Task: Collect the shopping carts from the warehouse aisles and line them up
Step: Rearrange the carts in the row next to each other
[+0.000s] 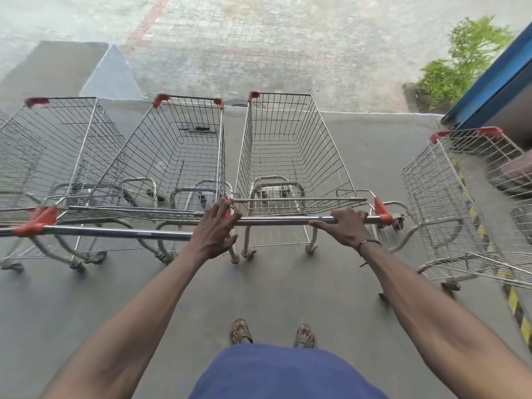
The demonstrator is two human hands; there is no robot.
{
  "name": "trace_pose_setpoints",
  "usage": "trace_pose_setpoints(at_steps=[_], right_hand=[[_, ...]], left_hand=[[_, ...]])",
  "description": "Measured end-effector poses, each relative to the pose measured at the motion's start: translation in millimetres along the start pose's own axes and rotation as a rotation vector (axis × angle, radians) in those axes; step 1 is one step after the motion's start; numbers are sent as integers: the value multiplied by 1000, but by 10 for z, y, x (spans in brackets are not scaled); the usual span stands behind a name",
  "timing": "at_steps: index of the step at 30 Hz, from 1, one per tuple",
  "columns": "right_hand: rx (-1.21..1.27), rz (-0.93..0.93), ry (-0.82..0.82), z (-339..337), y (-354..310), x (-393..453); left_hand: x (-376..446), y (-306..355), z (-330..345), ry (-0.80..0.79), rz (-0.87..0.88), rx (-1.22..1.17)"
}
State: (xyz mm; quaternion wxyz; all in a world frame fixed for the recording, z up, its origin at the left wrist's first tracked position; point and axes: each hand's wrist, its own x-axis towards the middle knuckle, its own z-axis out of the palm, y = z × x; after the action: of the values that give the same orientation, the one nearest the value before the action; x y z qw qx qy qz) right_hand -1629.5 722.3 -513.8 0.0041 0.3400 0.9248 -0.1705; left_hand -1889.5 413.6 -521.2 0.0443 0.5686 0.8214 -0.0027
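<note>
A wire shopping cart [290,151] with red corner caps stands straight ahead of me. Both my hands rest on its steel handle bar [282,220]: my right hand [344,224] is wrapped around the bar near its right end, and my left hand [214,228] lies over the left end with fingers spread, where it meets the handle of the neighbouring cart [178,156]. Another cart [66,148] stands further left in the same row. A separate cart [466,197] stands angled at the right.
The grey concrete floor ends in a step edge [359,112] just beyond the carts, with paving bricks below and a ramp [112,76] at left. A blue wall [495,79], a green bush [460,64] and yellow-black floor tape [515,306] lie at right.
</note>
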Motion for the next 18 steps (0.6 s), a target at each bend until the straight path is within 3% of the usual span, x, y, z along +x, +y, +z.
trace_pose_setpoints(at_steps=[9,14,18], right_hand=[[-2,41,24,91,-133,-266],[-5,62,55,174,-242,-390],[-13,69,55,155,-299,-438]], left_hand=[[-148,-112,71,16,19,-54],[-180,27,68,139,74,-29],[-19,277,19,79,56,-34]])
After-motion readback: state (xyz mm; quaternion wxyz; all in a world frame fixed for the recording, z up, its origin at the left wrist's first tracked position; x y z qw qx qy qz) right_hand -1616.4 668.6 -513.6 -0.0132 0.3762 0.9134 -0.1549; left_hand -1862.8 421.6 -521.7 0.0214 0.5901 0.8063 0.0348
